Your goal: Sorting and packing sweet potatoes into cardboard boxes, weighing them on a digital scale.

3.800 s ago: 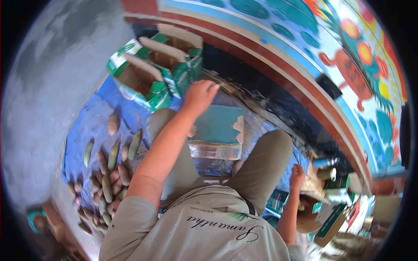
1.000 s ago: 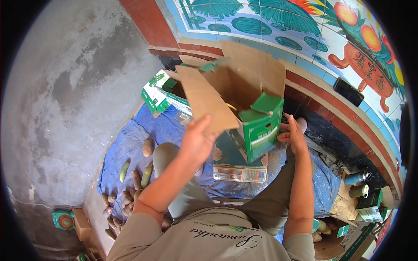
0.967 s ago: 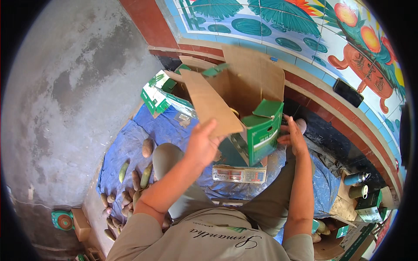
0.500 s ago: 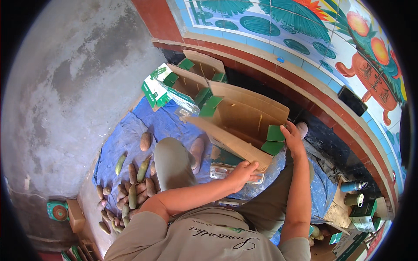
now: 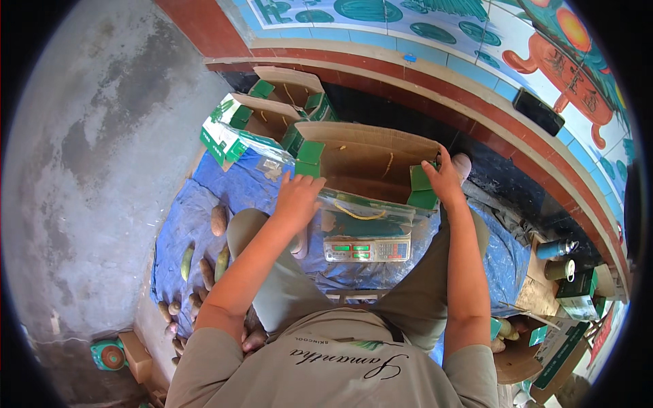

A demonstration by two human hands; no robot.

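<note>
An open cardboard box (image 5: 371,160) stands in front of me on a digital weighing scale (image 5: 367,250), whose keypad and lit green displays show below the box's near side. The box is brown inside, with green end flaps and a yellow cord handle on the near wall. My left hand (image 5: 298,202) is closed over its near left corner, fingertips at the green flap. At the right end, my right hand (image 5: 445,180) grips the wall by the other green flap. No contents show in the visible part of the box.
Two more open green-and-white boxes (image 5: 235,139) stand behind to the left. Sweet potatoes and green-skinned tubers (image 5: 187,263) lie on a blue tarp (image 5: 173,234) and the floor at left. A phone (image 5: 539,112) rests on the wall ledge; bottles (image 5: 556,249) stand at right.
The box's near flap, raised earlier, is down, and the scale's displays show. My left hand has moved from the near right corner to the left corner; my right hand stays at the right end.
</note>
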